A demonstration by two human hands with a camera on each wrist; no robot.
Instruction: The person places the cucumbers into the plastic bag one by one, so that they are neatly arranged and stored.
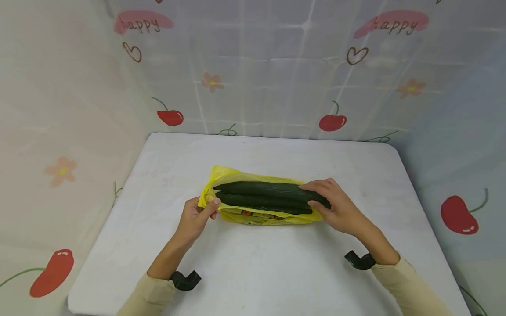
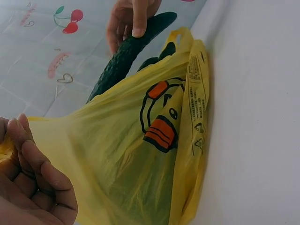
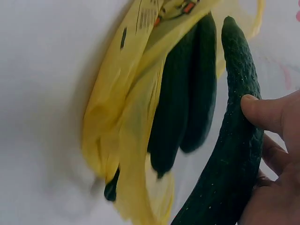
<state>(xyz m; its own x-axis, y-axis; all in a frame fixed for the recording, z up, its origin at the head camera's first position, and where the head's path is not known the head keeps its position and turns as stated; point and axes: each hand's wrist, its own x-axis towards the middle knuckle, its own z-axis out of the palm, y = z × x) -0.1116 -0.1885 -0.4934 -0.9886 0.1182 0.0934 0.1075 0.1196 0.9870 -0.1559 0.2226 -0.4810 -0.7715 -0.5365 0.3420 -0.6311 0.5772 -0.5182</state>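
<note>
A yellow plastic bag (image 1: 221,174) lies across the middle of the table, its mouth spread and dark green cucumbers showing inside. My left hand (image 1: 192,221) pinches the bag's left rim and pulls the film taut, as the left wrist view shows. With thumb and fingers, my right hand (image 1: 337,208) grips one cucumber (image 3: 234,145). That cucumber is raised a little above the others and lies along the bag's opening. Two more cucumbers (image 3: 173,108) rest in the bag beside it. A dark green tip (image 3: 111,187) pokes out under a fold of the bag.
The white table (image 1: 269,267) has rounded corners. Behind it and at both sides hang pale curtains (image 1: 269,66) printed with cherries, flowers and hearts. A black curved band (image 1: 186,281) sits at the left wrist, and a similar black band (image 1: 359,260) at the right.
</note>
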